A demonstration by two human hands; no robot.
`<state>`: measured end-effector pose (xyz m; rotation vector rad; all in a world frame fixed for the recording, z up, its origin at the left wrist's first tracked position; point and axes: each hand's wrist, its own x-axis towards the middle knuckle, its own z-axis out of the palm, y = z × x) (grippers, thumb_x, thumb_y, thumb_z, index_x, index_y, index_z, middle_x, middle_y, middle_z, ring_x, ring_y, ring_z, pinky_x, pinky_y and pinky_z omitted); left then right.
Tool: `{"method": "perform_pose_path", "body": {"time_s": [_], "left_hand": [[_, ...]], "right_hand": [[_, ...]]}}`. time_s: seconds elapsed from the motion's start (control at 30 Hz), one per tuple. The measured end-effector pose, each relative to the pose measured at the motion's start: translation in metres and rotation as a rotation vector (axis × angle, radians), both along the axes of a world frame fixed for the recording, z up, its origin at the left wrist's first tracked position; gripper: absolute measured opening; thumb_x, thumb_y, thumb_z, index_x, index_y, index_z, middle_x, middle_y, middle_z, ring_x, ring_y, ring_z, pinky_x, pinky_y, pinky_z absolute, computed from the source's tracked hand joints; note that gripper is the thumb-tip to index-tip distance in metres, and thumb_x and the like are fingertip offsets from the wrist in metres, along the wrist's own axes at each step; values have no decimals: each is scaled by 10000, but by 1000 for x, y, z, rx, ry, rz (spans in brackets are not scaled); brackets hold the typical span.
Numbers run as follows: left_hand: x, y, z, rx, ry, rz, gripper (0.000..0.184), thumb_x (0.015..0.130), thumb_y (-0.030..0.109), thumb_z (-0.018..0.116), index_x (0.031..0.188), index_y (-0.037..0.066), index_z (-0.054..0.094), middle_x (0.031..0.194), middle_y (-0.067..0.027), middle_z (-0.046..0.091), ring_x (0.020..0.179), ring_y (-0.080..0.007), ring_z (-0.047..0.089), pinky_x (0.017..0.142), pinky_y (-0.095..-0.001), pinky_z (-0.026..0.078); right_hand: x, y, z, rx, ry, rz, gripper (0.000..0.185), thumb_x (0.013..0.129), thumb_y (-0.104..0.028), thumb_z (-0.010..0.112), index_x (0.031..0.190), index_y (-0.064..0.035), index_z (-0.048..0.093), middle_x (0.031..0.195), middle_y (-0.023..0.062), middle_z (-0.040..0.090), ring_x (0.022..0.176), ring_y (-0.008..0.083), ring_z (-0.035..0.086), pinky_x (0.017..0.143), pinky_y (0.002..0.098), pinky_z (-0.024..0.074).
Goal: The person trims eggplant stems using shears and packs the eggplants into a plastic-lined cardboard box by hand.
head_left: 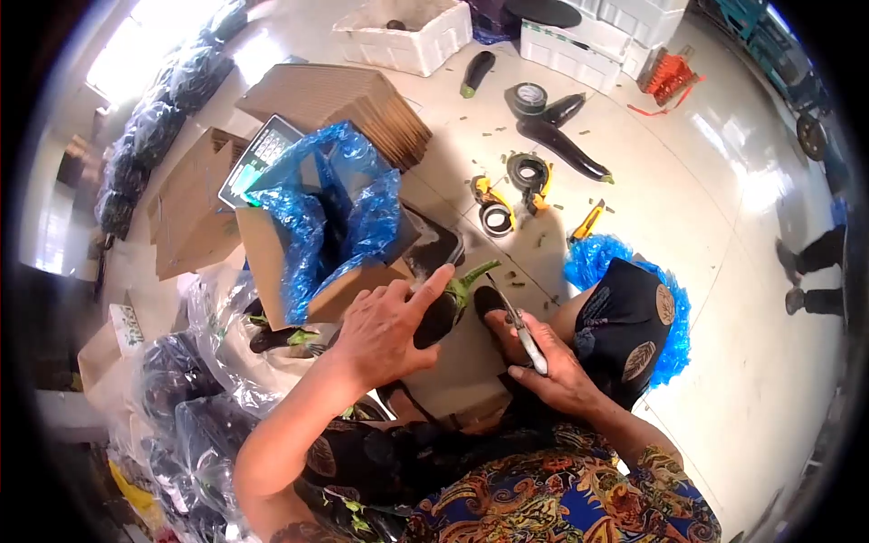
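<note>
My left hand [385,330] is closed around a dark eggplant [438,319], thumb on the near side and fingers on the far side. The eggplant's green calyx and stem [463,284] point up and to the right. In my right hand [559,369] is a pair of small shears [532,344] with pale handles. Their narrow metal tips are close to the stem's end; I cannot tell whether they touch it. Just left of my left hand stands a cardboard box [264,262] lined with a blue plastic bag [299,240].
Eggplants [566,152], tape dispensers [496,217] and a yellow utility knife [588,220] lie on the floor among stem bits. Flattened cartons [335,100] and a scale [262,158] are behind the box. White foam boxes [407,41] stand farther back; bagged eggplants [208,434] sit at left.
</note>
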<state>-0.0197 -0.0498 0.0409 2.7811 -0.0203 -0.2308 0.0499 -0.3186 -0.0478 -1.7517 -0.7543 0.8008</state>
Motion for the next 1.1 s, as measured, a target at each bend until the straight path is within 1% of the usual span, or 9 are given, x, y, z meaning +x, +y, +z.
{"method": "perform_pose_path", "body": {"time_s": [0.27, 0.37, 0.5, 0.6, 0.7, 0.77, 0.9, 0.93, 1.1], "left_hand": [[27, -30, -11, 182, -4, -117, 938, 685, 256, 799, 1493, 219, 324, 968, -136, 547, 926, -320, 558, 838, -429, 415], [37, -36, -19, 223, -4, -132, 933, 686, 258, 804, 1489, 222, 331, 971, -134, 545, 927, -309, 555, 832, -429, 408], [53, -38, -32, 262, -60, -142, 937, 686, 248, 805, 1491, 223, 325, 963, -131, 541, 932, -300, 552, 840, -425, 400], [59, -32, -33, 249, -117, -100, 950, 689, 257, 796, 1499, 206, 303, 971, -128, 543, 939, -305, 555, 839, -421, 408], [46, -11, -14, 162, -127, -9, 944, 689, 274, 774, 1497, 166, 298, 1010, -127, 554, 964, -298, 566, 856, -414, 425], [23, 13, 1, 18, -192, 77, 946, 648, 203, 788, 1471, 134, 325, 1115, -153, 580, 995, -341, 582, 879, -436, 454], [-75, 51, 40, -145, -333, 329, 899, 642, 127, 783, 1417, 111, 329, 1269, -189, 548, 1127, -411, 557, 931, -446, 478], [-111, 54, 45, -180, -348, 484, 902, 622, 153, 810, 1413, 147, 375, 1201, -181, 595, 1100, -340, 604, 940, -401, 470], [-300, 19, 38, -302, -209, 1103, 815, 660, 139, 798, 1375, 109, 408, 1169, -122, 607, 1063, -203, 575, 967, -330, 435]], "right_hand": [[10, -12, -5, -58, -11, -107, 764, 884, -243, 653, 1480, 1, 242, 1375, 254, 426, 1301, 382, 424, 1081, 397, 327], [11, -14, -15, -91, 12, -185, 673, 886, -245, 652, 1423, -2, 326, 1277, 233, 508, 1210, 352, 513, 1032, 383, 379], [14, -6, -17, -50, 120, -339, 481, 902, -254, 652, 1280, -39, 447, 842, 60, 552, 787, 137, 527, 733, 295, 453], [17, -6, -33, -10, 33, -285, 486, 906, -231, 634, 1306, -39, 434, 1067, 175, 579, 963, 202, 589, 819, 354, 472], [14, -9, -44, 62, 352, -318, 493, 898, -253, 657, 1295, -33, 463, 1053, 154, 580, 949, 194, 574, 830, 335, 466], [1, -32, -94, -52, 227, -284, 470, 893, -266, 667, 1263, -29, 502, 1045, 132, 584, 955, 185, 565, 852, 327, 456], [-18, -8, -86, -211, 516, -332, 391, 884, -250, 674, 1182, -23, 565, 1050, 108, 604, 952, 200, 590, 839, 329, 478], [-20, -13, -101, -244, 554, -296, 380, 883, -239, 674, 1176, -24, 564, 1049, 106, 609, 944, 204, 599, 822, 332, 490], [-31, 1, -136, -247, 748, -98, 333, 897, -208, 655, 1140, 0, 561, 1021, 92, 621, 910, 184, 609, 780, 334, 503]]}}
